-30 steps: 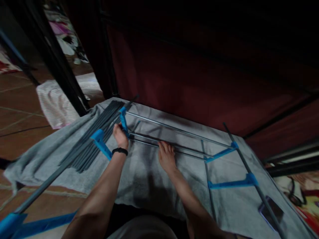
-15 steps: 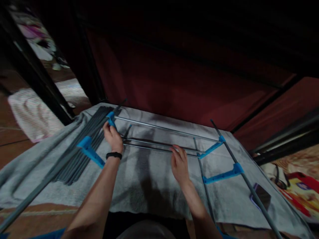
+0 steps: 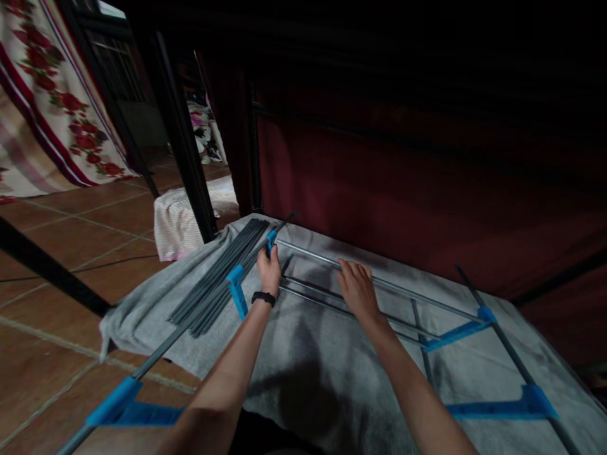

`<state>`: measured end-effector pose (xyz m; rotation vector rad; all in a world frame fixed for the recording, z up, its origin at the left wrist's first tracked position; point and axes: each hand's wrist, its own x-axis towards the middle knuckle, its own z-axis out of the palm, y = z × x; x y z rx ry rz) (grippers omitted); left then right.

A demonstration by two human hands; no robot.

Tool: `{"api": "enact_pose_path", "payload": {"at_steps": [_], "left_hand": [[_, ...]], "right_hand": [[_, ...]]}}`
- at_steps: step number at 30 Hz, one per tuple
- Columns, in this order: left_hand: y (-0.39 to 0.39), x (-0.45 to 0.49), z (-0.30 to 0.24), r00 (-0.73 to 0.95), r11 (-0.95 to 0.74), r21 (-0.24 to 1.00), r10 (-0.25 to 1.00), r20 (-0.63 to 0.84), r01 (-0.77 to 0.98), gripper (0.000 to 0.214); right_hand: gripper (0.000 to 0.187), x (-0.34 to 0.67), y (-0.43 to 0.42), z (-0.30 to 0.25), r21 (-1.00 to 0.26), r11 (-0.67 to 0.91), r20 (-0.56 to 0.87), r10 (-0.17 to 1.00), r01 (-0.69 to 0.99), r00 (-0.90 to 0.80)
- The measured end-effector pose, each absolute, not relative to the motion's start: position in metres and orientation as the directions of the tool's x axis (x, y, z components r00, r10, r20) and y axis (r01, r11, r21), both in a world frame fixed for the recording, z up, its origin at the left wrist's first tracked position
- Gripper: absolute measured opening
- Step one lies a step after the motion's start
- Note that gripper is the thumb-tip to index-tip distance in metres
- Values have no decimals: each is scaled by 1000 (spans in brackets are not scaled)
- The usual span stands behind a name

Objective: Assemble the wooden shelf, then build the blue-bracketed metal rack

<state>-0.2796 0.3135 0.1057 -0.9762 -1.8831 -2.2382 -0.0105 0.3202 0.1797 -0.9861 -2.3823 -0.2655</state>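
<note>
My left hand [image 3: 269, 273], with a black band at its wrist, is closed around a blue plastic bracket [image 3: 271, 236] on the left grey pole [image 3: 161, 351]. My right hand [image 3: 358, 289] has its fingers curled over the far metal tube [image 3: 422, 295], which runs across to a blue bracket [image 3: 459, 333] on the right pole [image 3: 511, 355]. Two more metal tubes [image 3: 322, 306] lie nearer me, roughly parallel, reaching the inner end of that right bracket. Other blue brackets sit along both poles, one [image 3: 237, 289] just left of my left forearm.
A bundle of grey tubes [image 3: 220, 268] lies at the left on the grey blanket [image 3: 303, 373]. A dark frame post [image 3: 187, 151] and a dark red panel [image 3: 379, 189] stand beyond. Tiled floor [image 3: 57, 303] and a floral cloth [image 3: 71, 101] show at left.
My right hand has moved from the nearer tubes up to the far tube. My left hand stays at its bracket. The view has swung left, showing more floor.
</note>
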Motion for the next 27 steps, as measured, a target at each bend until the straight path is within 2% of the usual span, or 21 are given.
{"api": "enact_pose_path", "payload": {"at_steps": [7, 27], "left_hand": [[317, -275, 96, -791, -234, 853, 321, 521, 467, 32], [314, -262, 99, -781, -205, 860, 361, 510, 468, 33]], "right_hand": [[32, -19, 328, 175, 21, 670, 482, 644, 742, -594], [33, -14, 335, 170, 29, 707, 500, 602, 707, -622]]}}
